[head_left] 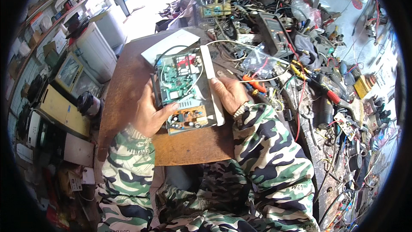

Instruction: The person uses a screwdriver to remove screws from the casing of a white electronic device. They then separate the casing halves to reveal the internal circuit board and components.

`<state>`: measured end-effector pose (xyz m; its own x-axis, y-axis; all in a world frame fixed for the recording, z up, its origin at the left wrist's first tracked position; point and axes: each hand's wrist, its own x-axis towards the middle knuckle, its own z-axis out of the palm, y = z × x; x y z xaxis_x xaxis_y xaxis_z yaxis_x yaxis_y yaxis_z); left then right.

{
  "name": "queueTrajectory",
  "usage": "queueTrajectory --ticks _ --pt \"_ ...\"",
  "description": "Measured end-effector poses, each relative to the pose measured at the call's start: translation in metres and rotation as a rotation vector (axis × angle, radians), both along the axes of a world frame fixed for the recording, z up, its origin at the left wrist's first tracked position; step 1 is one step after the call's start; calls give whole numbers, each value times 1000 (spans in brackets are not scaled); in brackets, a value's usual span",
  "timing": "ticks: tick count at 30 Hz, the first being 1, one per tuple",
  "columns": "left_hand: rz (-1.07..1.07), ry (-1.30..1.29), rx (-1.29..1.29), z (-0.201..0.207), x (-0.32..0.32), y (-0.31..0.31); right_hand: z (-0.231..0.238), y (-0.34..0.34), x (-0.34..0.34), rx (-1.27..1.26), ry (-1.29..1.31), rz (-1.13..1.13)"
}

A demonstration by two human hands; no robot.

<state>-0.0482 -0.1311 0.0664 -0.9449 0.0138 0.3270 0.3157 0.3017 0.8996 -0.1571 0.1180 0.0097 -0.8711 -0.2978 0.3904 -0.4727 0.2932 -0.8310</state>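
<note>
An opened electronic device with a grey metal chassis [198, 94] is held above the table. Inside it are a green circuit board [174, 79] and, nearer me, an orange-brown circuit board [187, 118] with small components. My left hand [148, 111] grips the dark left side, its thumb over the near left corner. A long cream front panel [213, 96] runs along the right side. My right hand [230, 94] is closed on that panel, thumb on top and fingers hidden behind. A thin white cable [231, 41] passes over the panel's far end.
A flat white sheet [168, 45] lies beyond the device on the brown wooden table [124, 77]. To the right, a cluttered bench holds a multimeter [274, 34], orange-handled pliers [254, 83], wires and tools. Old appliances and a rice cooker [89, 103] stand at left.
</note>
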Motion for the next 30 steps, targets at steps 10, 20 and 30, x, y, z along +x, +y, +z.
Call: queueTrajectory --ticks 10,20,30 --pt "-24 -60 -9 -4 -4 -4 -4 4 -7 -30 -65 36" --pt "124 -44 -306 -8 -1 -14 3 7 -6 104 -166 108" --pt "85 -27 -374 -21 -5 -19 -9 8 -11 142 -121 45"
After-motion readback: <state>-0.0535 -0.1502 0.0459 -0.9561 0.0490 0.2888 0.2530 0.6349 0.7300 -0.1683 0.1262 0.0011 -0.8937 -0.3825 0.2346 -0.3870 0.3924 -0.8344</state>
